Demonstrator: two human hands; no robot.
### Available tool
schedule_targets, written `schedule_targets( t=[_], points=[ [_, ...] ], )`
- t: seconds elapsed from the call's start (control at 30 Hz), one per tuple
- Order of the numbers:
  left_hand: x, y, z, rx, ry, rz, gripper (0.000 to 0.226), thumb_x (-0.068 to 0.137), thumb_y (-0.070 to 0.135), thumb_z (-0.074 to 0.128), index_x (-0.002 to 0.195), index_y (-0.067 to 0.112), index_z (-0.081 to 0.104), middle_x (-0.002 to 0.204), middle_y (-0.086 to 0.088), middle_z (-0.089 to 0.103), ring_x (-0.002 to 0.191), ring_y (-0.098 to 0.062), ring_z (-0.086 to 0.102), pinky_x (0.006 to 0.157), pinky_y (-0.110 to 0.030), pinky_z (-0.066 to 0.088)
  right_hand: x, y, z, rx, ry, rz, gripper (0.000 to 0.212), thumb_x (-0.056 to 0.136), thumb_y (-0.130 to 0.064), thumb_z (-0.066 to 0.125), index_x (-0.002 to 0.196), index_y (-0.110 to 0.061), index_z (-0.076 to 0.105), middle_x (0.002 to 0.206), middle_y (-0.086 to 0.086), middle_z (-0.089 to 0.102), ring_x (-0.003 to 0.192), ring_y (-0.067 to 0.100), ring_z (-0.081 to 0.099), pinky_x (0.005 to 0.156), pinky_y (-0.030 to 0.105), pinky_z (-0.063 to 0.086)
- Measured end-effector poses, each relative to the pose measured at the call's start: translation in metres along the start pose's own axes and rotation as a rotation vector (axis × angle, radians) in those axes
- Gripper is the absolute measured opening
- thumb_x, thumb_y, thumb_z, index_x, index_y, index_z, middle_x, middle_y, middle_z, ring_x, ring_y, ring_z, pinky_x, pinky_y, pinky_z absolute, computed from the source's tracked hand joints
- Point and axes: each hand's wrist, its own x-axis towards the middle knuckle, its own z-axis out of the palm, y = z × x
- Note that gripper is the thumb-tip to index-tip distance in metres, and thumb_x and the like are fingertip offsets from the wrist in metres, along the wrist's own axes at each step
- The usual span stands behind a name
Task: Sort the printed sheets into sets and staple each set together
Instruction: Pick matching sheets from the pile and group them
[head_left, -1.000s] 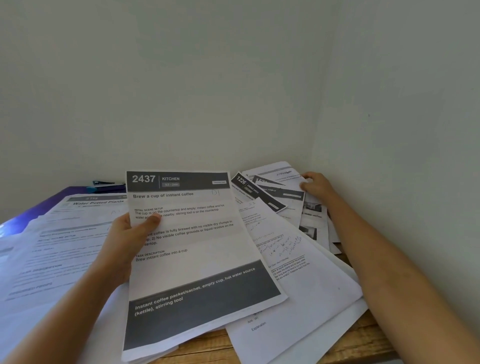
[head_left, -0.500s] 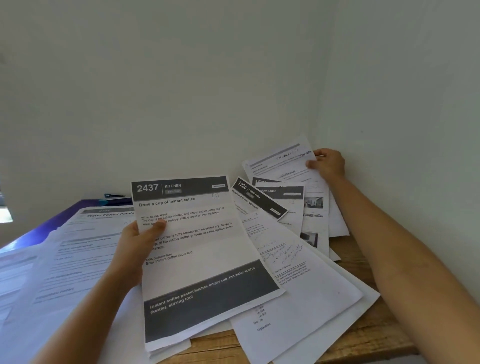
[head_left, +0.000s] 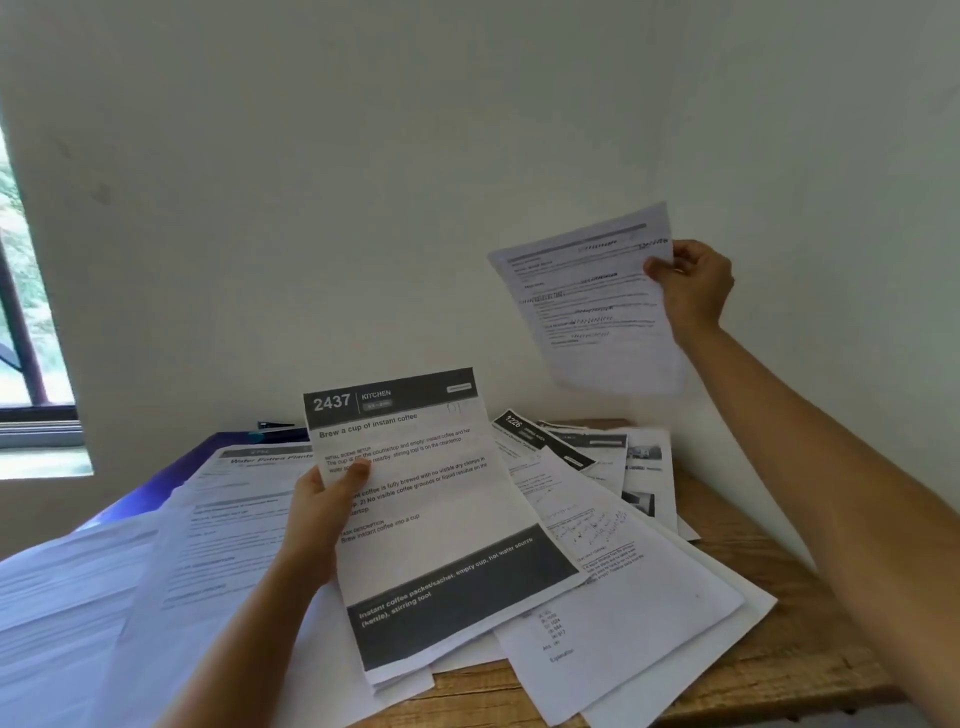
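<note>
The left hand (head_left: 317, 519) is gripping the 2437 set (head_left: 431, 519) over the table (head_left: 753, 665) while the right hand (head_left: 693, 288) is pinching a raised sheet (head_left: 597, 306) by one edge, likely risking a slip or a mis-sorted page.

"2437 KITCHEN" on held sheet (head_left: 431, 499)

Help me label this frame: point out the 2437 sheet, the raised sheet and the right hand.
2437 sheet (head_left: 441, 519), head view, page middle.
raised sheet (head_left: 592, 306), head view, printed middle.
right hand (head_left: 696, 288), head view, back of hand.
</note>
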Motion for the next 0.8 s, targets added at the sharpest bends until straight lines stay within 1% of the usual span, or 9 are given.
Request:
schedule_targets(
  t=[0.13, 0.23, 0.33, 0.43, 0.53, 0.6, 0.67, 0.73, 0.8],
  points=[
    [-0.002, 0.004, -0.001, -0.034, -0.035, 0.019, 0.007, 0.094, 0.019, 0.058, 0.099, 0.015, 0.060, 0.096, -0.013, 0.072, 0.078, -0.029, 0.072, 0.056, -0.039, 0.060, 0.001, -0.029, 0.010, 0.018, 0.051, -0.084, 0.014, 0.078, -0.006, 0.069, 0.092, -0.004, 0.069, 0.087, 0.000, 0.069, 0.075, 0.006, 0.065, 0.065, 0.012, 0.051],
    [-0.004, 0.008, -0.001, -0.076, -0.068, 0.035, 0.008, 0.094, 0.018, 0.058, 0.100, 0.015, 0.061, 0.096, -0.011, 0.073, 0.076, -0.026, 0.073, 0.056, -0.037, 0.060, 0.001, -0.038, 0.015, -0.055, -0.018, -0.115, 0.014, 0.076, -0.005, 0.068, 0.090, -0.004, 0.070, 0.084, 0.003, 0.068, 0.068, 0.004, 0.062, 0.062, 0.010, 0.049],
    [-0.004, 0.011, -0.002, -0.125, -0.100, 0.052, 0.008, 0.093, 0.016, 0.057, 0.100, 0.015, 0.062, 0.096, -0.011, 0.073, 0.076, -0.025, 0.073, 0.058, -0.038, 0.061, -0.003, -0.041, 0.020, -0.104, -0.110, -0.092, 0.019, 0.076, -0.004, 0.071, 0.094, -0.003, 0.071, 0.086, 0.005, 0.069, 0.071, 0.009, 0.062, 0.062, 0.008, 0.048],
    [-0.003, 0.012, -0.002, -0.168, -0.096, 0.042, 0.009, 0.093, 0.015, 0.057, 0.101, 0.013, 0.062, 0.099, -0.014, 0.072, 0.076, -0.026, 0.072, 0.060, -0.039, 0.061, -0.009, -0.044, 0.024, -0.056, -0.223, 0.044, 0.024, 0.075, -0.005, 0.076, 0.097, -0.008, 0.071, 0.088, 0.003, 0.068, 0.072, 0.007, 0.063, 0.065, 0.010, 0.051],
    [-0.001, 0.012, -0.002, -0.183, -0.093, 0.036, 0.009, 0.094, 0.016, 0.057, 0.101, 0.013, 0.061, 0.100, -0.014, 0.071, 0.074, -0.025, 0.072, 0.058, -0.039, 0.061, -0.016, -0.042, 0.031, -0.012, -0.363, 0.208, 0.024, 0.072, -0.004, 0.079, 0.094, -0.010, 0.070, 0.093, 0.007, 0.069, 0.083, 0.018, 0.067, 0.078, 0.027, 0.056],
    [0.000, 0.012, -0.002, -0.191, -0.095, 0.027, 0.010, 0.094, 0.017, 0.057, 0.102, 0.013, 0.061, 0.103, -0.015, 0.071, 0.076, -0.026, 0.072, 0.059, -0.040, 0.061, -0.026, -0.041, 0.036, 0.043, -0.434, 0.283, 0.020, 0.073, -0.001, 0.077, 0.089, -0.011, 0.069, 0.095, 0.011, 0.069, 0.088, 0.025, 0.068, 0.082, 0.036, 0.056],
    [0.000, 0.012, -0.003, -0.198, -0.103, 0.016, 0.012, 0.094, 0.016, 0.058, 0.105, 0.013, 0.061, 0.106, -0.016, 0.071, 0.080, -0.028, 0.072, 0.061, -0.041, 0.061, -0.037, -0.043, 0.041, 0.102, -0.513, 0.370, 0.017, 0.078, 0.002, 0.073, 0.087, -0.010, 0.067, 0.097, 0.014, 0.068, 0.085, 0.026, 0.067, 0.079, 0.037, 0.058],
    [0.000, 0.011, -0.003, -0.196, -0.104, 0.006, 0.015, 0.093, 0.016, 0.058, 0.108, 0.011, 0.060, 0.109, -0.019, 0.069, 0.086, -0.032, 0.070, 0.064, -0.042, 0.061, -0.049, -0.046, 0.045, 0.147, -0.613, 0.467, 0.014, 0.082, 0.003, 0.067, 0.091, -0.008, 0.065, 0.097, 0.015, 0.068, 0.077, 0.023, 0.068, 0.069, 0.034, 0.060],
    [0.000, 0.011, -0.002, -0.185, -0.080, -0.005, 0.014, 0.094, 0.015, 0.059, 0.107, 0.012, 0.060, 0.111, -0.019, 0.069, 0.093, -0.036, 0.068, 0.067, -0.043, 0.061, -0.061, -0.044, 0.050, 0.181, -0.681, 0.544, 0.013, 0.085, 0.003, 0.064, 0.093, -0.007, 0.064, 0.089, 0.011, 0.070, 0.069, 0.019, 0.070, 0.058, 0.030, 0.059]
  ],
)
